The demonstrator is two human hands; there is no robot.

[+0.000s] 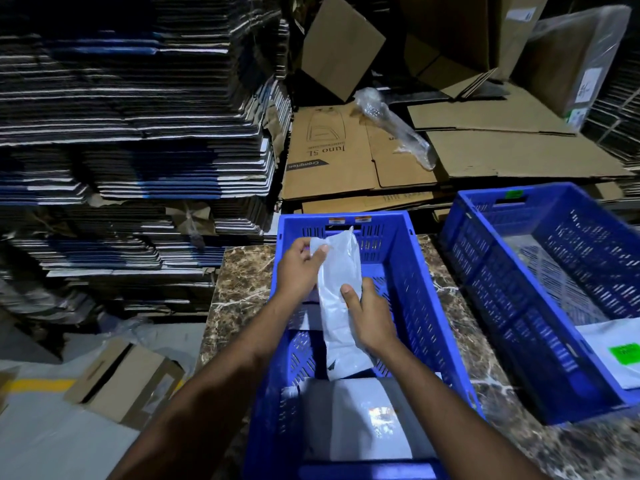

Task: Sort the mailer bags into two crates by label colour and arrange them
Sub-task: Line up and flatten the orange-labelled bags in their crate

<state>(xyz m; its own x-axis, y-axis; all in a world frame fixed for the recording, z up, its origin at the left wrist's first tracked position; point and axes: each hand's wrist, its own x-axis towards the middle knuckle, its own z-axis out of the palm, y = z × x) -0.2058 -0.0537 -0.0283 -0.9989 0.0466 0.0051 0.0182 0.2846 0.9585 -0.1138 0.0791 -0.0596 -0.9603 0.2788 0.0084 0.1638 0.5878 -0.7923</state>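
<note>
At far left rise tall stacks of flattened dark and blue-edged cardboard sheets (131, 109), with a small brown cardboard box (121, 382) lying on the pale floor below them. Next comes the brown marbled tabletop (239, 282), which carries a blue perforated plastic crate (415, 306). Over this crate the left hand (299, 268) pinches the upper end of a long white plastic mailer bag (337, 306) between thumb and curled fingers. The right hand (370, 318) grips the same bag lower down, thumb across its front and fingers wrapped behind. The bag is held upright above the crate's interior; its label colour cannot be told. More white mailer bags (360, 417) lie flat in the crate's near end. Behind, flattened brown cartons (363, 154) are piled. To the right, a second blue perforated crate (491, 268) sits on the tabletop, apart from the first, holding a white mailer bag with a green label (625, 353).
</note>
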